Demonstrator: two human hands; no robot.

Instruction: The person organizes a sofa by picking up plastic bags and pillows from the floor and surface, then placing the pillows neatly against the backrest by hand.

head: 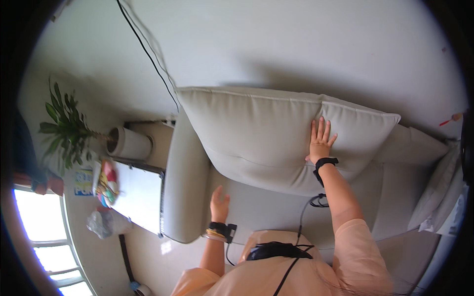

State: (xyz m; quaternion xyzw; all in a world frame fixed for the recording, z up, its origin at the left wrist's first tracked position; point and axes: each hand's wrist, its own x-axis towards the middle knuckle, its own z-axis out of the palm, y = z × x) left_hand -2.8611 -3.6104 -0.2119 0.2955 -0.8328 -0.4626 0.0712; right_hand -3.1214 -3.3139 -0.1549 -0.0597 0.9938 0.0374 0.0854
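Note:
A large pale grey sofa back cushion (255, 133) leans against the sofa's back, along the wall. My right hand (320, 144) lies flat on its front face, right of the middle, fingers spread. A crease runs down from the top seam by those fingertips. My left hand (220, 205) hovers in front of the seat (259, 207), near the inner side of the left armrest (187, 185). Its fingers are apart and nothing is in them. Both wrists wear black straps, and the left one also has bangles.
Left of the armrest stands a white-topped side table (139, 196) bearing colourful items (107, 181). Beyond it is a potted plant (129, 142). A black cable (148, 51) hangs down the wall. More cushions (437, 192) lean at the sofa's right end. Cables run from my wrists toward a black waist pouch (277, 250).

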